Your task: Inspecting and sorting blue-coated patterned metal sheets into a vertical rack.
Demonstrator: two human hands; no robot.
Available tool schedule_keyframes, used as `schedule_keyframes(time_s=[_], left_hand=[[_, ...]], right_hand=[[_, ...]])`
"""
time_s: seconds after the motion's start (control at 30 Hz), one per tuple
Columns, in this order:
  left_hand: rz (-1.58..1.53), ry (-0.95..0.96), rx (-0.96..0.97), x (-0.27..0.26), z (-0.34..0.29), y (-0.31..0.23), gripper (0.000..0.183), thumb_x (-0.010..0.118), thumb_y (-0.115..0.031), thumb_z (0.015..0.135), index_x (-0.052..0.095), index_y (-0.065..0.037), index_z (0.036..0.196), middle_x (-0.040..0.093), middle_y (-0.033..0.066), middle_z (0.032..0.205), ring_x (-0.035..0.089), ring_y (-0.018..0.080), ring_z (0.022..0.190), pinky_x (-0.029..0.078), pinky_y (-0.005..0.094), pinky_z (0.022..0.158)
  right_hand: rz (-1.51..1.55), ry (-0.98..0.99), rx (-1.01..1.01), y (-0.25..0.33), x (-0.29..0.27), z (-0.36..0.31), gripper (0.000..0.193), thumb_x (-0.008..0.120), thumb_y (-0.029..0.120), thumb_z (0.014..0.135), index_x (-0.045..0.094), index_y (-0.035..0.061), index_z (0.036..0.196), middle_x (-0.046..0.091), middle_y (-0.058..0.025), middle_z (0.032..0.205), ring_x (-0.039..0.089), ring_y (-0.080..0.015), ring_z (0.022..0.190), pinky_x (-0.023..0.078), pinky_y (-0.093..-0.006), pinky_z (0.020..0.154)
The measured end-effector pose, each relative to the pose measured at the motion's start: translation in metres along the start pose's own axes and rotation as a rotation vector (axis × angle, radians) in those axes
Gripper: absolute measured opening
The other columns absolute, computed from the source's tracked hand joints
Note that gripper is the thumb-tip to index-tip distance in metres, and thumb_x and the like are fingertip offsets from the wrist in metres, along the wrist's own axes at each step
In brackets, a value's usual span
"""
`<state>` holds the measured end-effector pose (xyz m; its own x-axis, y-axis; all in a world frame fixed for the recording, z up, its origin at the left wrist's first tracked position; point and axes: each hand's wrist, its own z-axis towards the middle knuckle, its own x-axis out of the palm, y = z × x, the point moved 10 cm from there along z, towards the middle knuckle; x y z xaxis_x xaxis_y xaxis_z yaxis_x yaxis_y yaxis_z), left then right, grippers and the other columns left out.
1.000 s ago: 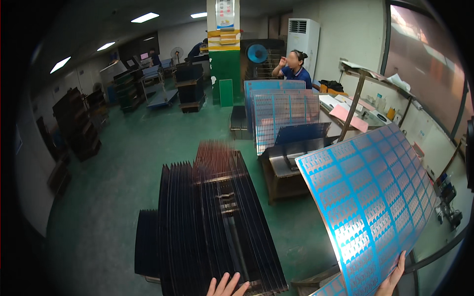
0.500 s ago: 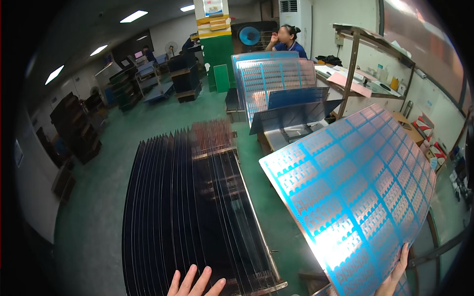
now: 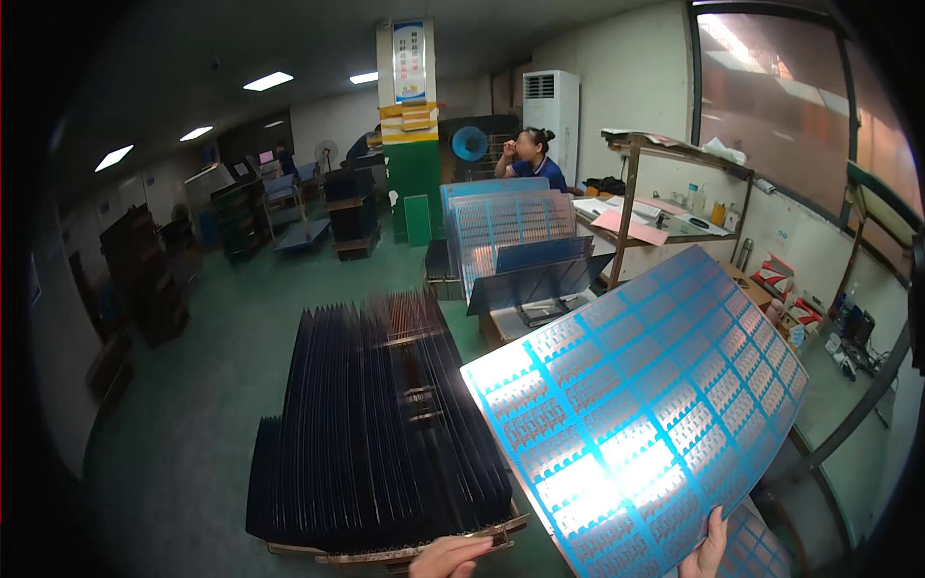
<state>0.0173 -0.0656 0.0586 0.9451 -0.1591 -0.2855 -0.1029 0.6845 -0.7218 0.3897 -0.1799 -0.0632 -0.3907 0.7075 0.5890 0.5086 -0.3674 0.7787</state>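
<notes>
My right hand (image 3: 708, 547) grips the lower edge of a large copper-coloured panel (image 3: 665, 414) with a blue grid pattern. The panel leans up at a slant, and bright glare covers its lower left part. At the lower edge, my left hand (image 3: 448, 557) is partly cut off, fingers stretched to the right and close together, holding nothing visible. It is beside the front rail of a rack (image 3: 366, 557); whether it touches the rail I cannot tell. Several dark thin panels (image 3: 356, 424) stand upright side by side in that rack. Under the held panel, another patterned panel (image 3: 752, 544) shows in part.
Beyond the rack, more blue and copper panels (image 3: 520, 226) stand on a bench, with dark panels (image 3: 535, 279) in front. A person in blue (image 3: 535, 164) sits behind them. A shelf unit (image 3: 626, 212) lines the right wall. Dark stacks (image 3: 145, 279) stand at the left.
The view has tilted up and shifted. My left hand has gone from spread fingers over the dark panels to the rack's front rail, fingers together. My right hand still holds the patterned panel.
</notes>
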Motion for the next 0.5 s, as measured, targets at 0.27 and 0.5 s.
schedule_keyframes(time_s=[0.27, 0.5], left_hand=[[-1.300, 0.040, -0.775, 0.123, -0.080, 0.054, 0.043, 0.051, -0.011, 0.093, 0.038, -0.006, 0.134, 0.054, 0.0026, 0.118, 0.055, 0.0112, 0.097, 0.047, 0.0246, 0.078], [-1.428, 0.016, -0.950, 0.154, -0.094, 0.039, 0.027, 0.055, -0.011, 0.089, 0.052, -0.009, 0.115, 0.048, 0.0081, 0.128, 0.046, 0.0258, 0.119, 0.038, 0.0479, 0.099]], right_hand=[[0.047, -0.060, 0.068, 0.006, -0.040, -0.067, 0.048, 0.049, 0.020, 0.094, 0.033, 0.0060, 0.137, 0.044, -0.0120, 0.132, 0.044, -0.0274, 0.118, 0.039, -0.0437, 0.098], [0.007, 0.044, -0.036, 0.010, -0.093, -0.114, 0.049, 0.051, 0.014, 0.092, 0.032, 0.0041, 0.136, 0.044, -0.0120, 0.131, 0.044, -0.0272, 0.117, 0.035, -0.0427, 0.101]])
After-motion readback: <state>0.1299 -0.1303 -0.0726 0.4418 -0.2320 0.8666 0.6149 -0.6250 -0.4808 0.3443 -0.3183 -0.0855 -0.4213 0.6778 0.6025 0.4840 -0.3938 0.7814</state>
